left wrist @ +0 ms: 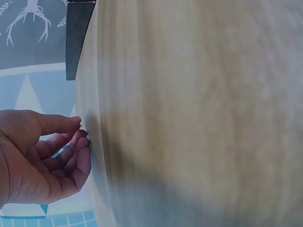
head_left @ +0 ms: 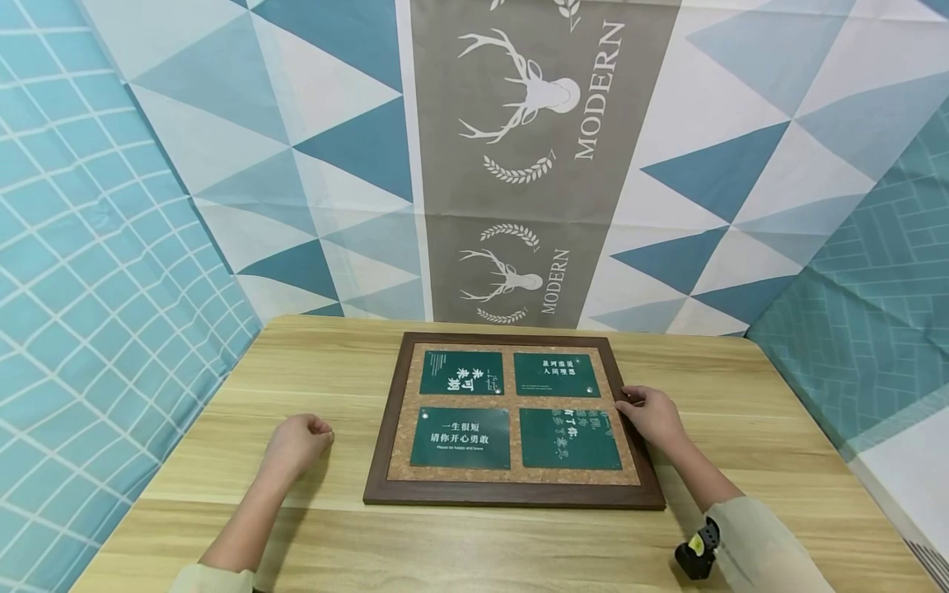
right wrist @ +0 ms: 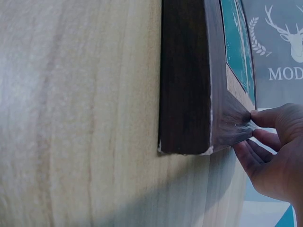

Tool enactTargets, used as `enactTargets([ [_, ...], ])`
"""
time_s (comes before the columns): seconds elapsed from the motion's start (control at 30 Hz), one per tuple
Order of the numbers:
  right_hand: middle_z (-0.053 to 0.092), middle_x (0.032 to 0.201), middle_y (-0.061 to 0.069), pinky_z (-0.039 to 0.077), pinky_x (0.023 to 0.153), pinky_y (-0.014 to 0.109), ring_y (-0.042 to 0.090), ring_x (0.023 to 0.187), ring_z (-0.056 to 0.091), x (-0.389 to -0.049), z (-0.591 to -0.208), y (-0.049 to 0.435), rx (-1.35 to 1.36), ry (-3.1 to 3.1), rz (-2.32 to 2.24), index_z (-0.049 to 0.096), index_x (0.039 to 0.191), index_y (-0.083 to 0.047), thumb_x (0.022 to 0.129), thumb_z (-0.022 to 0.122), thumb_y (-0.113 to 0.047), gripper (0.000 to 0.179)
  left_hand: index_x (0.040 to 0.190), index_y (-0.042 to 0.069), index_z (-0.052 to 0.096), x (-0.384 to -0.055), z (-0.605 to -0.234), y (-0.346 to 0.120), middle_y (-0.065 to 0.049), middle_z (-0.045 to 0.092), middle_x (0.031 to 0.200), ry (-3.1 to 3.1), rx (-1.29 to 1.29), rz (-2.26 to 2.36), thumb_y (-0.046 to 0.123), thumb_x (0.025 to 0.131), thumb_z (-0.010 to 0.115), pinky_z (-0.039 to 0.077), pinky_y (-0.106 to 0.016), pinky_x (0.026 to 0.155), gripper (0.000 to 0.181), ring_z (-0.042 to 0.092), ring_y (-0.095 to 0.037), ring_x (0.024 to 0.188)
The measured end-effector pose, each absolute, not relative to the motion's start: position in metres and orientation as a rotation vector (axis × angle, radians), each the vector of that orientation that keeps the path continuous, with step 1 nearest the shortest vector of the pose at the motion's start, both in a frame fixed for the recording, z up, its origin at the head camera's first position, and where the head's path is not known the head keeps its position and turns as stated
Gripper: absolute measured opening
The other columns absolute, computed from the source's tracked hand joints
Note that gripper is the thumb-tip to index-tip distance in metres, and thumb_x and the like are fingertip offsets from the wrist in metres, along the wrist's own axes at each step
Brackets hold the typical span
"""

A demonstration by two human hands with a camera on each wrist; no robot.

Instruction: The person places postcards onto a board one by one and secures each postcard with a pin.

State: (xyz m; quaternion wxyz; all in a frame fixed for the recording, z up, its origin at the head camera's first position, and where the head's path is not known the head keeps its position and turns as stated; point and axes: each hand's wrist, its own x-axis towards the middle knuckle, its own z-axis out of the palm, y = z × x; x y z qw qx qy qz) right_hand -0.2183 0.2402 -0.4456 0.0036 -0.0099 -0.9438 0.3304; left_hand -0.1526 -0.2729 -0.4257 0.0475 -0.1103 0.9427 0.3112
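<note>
A cork board in a dark brown wooden frame (head_left: 511, 492) lies flat on the table, with green cards on the cork. Two cards make up the upper row, one printed with vertical lettering (head_left: 461, 373) and one with short lines (head_left: 556, 375). Below them are a card with white text (head_left: 460, 438) and a card with larger lettering (head_left: 569, 439). My right hand (head_left: 652, 416) pinches the frame's right border between thumb and finger. Left of the board, my left hand (head_left: 295, 445) hovers low with curled fingers, thumb and forefinger close together; I cannot tell whether something tiny is between them.
Small clear pins show at some card corners. The wooden table (head_left: 474, 543) ends at a wall covering (head_left: 356, 181) patterned with triangles and deer heads. A blue tiled covering (head_left: 96, 206) hangs on the left. A black device (head_left: 697, 550) is strapped at my right wrist.
</note>
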Motion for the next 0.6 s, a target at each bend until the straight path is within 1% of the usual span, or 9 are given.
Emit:
enactTargets([
  [0.27,0.058,0.118,0.029,0.052,0.078,0.044,0.041,0.105,0.057,-0.2183,-0.4447,0.24,-0.033,-2.956,1.04,0.052,0.127,0.009,0.093,0.055,-0.014,0.042,0.094,-0.004,0.064,-0.1513,-0.4218,-0.2715,-0.019,0.064,0.093,2.874,-0.348,1.023,0.011,0.087,0.057,0.046,-0.036,0.066,0.018,0.057,-0.025,0.08],
  [0.47,0.058,0.118,0.029,0.052,0.078,0.045,0.041,0.105,0.057,-0.218,-0.4445,0.2397,-0.033,-2.957,1.029,0.052,0.127,0.009,0.093,0.055,-0.014,0.041,0.089,-0.002,0.067,-0.1516,-0.4211,-0.2701,-0.015,0.066,0.087,2.918,-0.345,1.039,0.011,0.083,0.058,0.044,-0.032,0.063,0.017,0.057,-0.022,0.075],
  [0.6,0.058,0.117,0.029,0.053,0.078,0.045,0.041,0.105,0.057,-0.2179,-0.4443,0.2394,-0.031,-2.954,1.031,0.052,0.127,0.009,0.093,0.055,-0.014,0.041,0.089,-0.002,0.068,-0.1523,-0.4216,-0.2686,-0.013,0.067,0.083,2.929,-0.331,1.064,0.012,0.083,0.058,0.043,-0.029,0.059,0.018,0.057,-0.02,0.071],
])
